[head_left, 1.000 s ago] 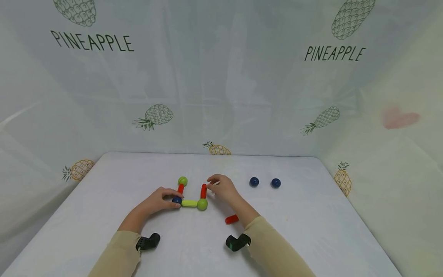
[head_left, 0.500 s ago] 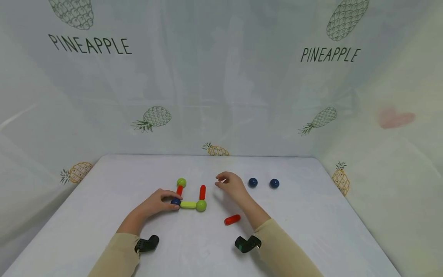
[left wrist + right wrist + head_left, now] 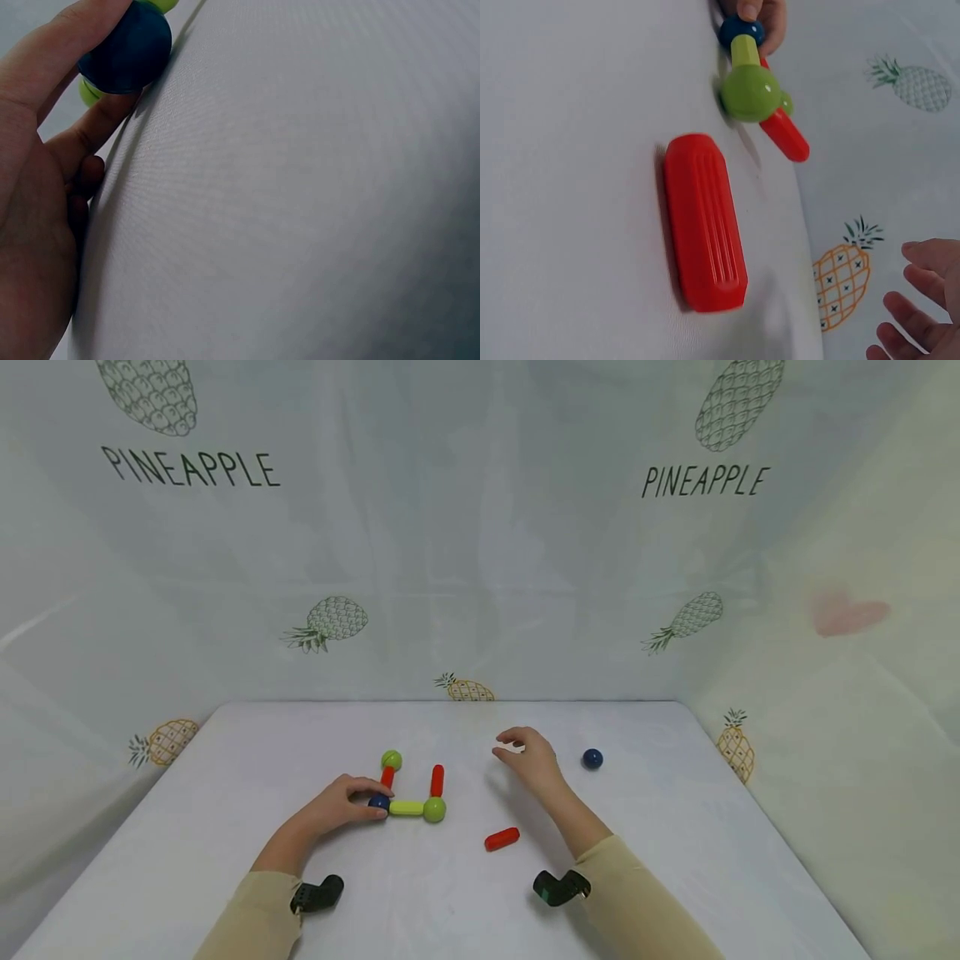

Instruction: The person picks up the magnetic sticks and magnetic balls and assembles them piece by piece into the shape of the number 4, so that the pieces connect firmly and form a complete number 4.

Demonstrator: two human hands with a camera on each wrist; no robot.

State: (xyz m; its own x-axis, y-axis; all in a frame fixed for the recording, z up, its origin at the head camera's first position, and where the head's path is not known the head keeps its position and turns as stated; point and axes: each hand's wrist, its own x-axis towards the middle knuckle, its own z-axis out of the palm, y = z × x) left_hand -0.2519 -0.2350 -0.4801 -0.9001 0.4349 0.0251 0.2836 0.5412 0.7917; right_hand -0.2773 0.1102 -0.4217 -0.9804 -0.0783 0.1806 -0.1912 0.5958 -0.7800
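Observation:
My left hand (image 3: 347,802) pinches a dark blue ball (image 3: 378,802) between thumb and fingers, at the corner of a U-shaped piece on the table. From that ball a short red rod (image 3: 387,776) leads back to a green ball (image 3: 392,760). A yellow-green rod (image 3: 407,808) runs rightward to another green ball (image 3: 434,810), where a second red rod (image 3: 437,781) points away with its far end free. My right hand (image 3: 534,764) hovers over the table right of this piece, fingers loosely bent and parted, holding nothing. In the right wrist view its fingertips (image 3: 911,307) are spread.
A loose red rod (image 3: 705,225) with grooved sides lies in front of the right hand. Farther right rests a loose blue ball (image 3: 592,759). The white table (image 3: 420,893) ends at a pineapple-print curtain (image 3: 480,543).
My right hand has let go of the red rod at the right green ball and moved right, now covering one loose blue ball. The left hand keeps its pinch.

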